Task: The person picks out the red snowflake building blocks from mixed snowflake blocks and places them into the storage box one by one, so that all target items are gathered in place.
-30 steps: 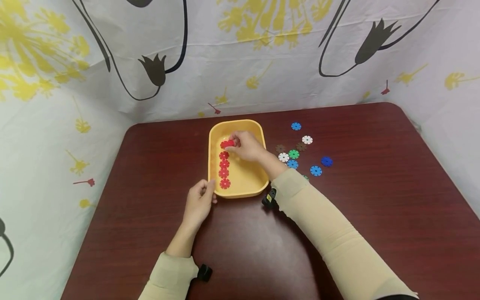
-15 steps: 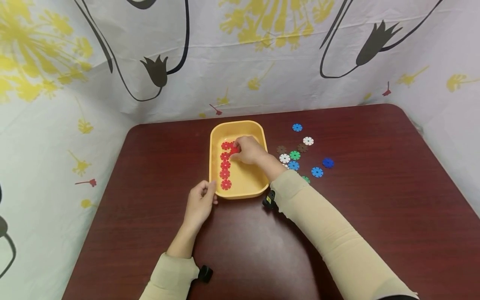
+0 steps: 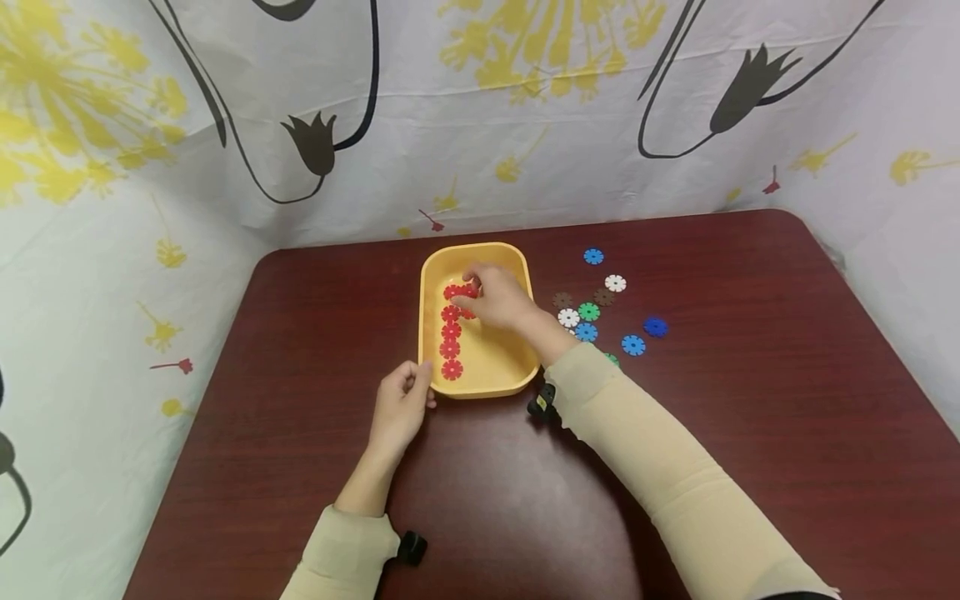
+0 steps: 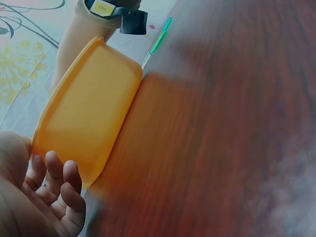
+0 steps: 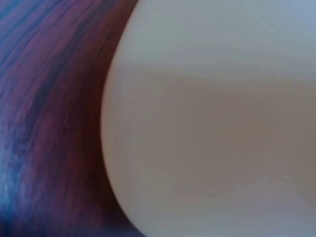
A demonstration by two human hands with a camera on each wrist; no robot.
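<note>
A yellow plastic tray (image 3: 483,393) stands on the table, with red notched plastic discs (image 3: 452,370) in a column along its left side. More red discs lie beside the column's far end, partly covered by my right hand (image 3: 498,298). That hand is over the tray, thumb and forefinger spread apart, with no disc visible between them. My left hand (image 3: 397,408) holds the tray's near left corner, thumb at the rim. In the left wrist view, its fingers (image 4: 73,197) curl beside the tray's outer wall (image 4: 98,103). A blurred pale surface fills most of the right wrist view.
Right of the tray, loose discs are scattered on the dark red table (image 3: 300,333): blue (image 3: 656,327), white (image 3: 615,283), green (image 3: 588,312) and brown (image 3: 603,297). A patterned cloth (image 3: 420,100) hangs behind the table and along its sides.
My right hand, which pinched a red disc, has lowered it right of the column, then let go and spread its fingers. My left hand stays at the tray's corner.
</note>
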